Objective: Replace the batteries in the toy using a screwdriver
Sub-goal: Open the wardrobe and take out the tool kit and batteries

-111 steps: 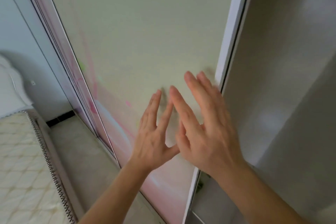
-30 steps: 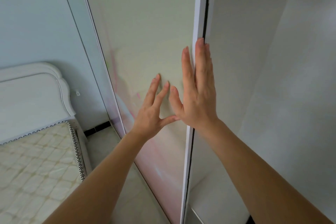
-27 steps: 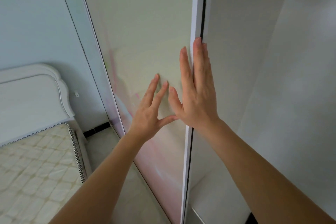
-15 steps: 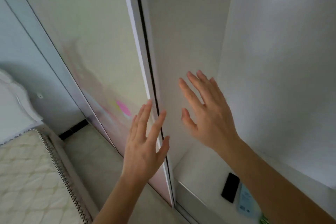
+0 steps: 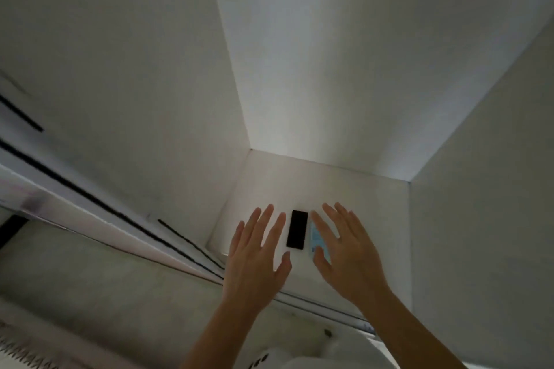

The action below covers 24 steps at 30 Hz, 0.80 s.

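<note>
Left hand (image 5: 254, 260), right hand (image 5: 347, 255) dropped into wardrobe (image 5: 359, 198); fingers (image 5: 265, 219) splayed, empty; packet (image 5: 314, 235) print blurred.

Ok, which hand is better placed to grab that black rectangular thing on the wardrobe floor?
Probably the left hand: open, its fingers reach right beside the black rectangular object, nothing between. The right hand, also open, hangs over the pale blue pack next to it.
</note>
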Tool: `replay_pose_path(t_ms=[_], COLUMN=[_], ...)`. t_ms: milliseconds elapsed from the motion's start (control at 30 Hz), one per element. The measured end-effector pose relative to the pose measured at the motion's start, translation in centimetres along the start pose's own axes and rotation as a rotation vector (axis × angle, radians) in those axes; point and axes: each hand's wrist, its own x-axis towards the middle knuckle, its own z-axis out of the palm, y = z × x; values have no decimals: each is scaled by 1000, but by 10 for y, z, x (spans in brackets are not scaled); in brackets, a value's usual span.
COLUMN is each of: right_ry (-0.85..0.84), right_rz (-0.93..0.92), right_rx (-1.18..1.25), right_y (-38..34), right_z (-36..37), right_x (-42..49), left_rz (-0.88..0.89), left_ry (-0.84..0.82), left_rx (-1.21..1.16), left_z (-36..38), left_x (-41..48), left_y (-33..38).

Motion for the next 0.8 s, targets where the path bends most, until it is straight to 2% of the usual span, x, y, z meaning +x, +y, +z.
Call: replay_pose_path(t_ms=[233,467,667,800], right_ry=[-65,-157,-202,-185], right_rz=[172,285,385,435], right_rx=[-2,-15,1,-2], right_y=[50,80,82,102], right_z=[1,14,37,72], right_x=[-50,-64,-45,-35], left_rz=[86,107,116,130], left_ry=[-141,-305,-334,-325], left_rx=[-32,-14,-73,-93], left_z=[49,80,101,149], left_x=[18,51,72,96], left_y=[42,39,4,-25])
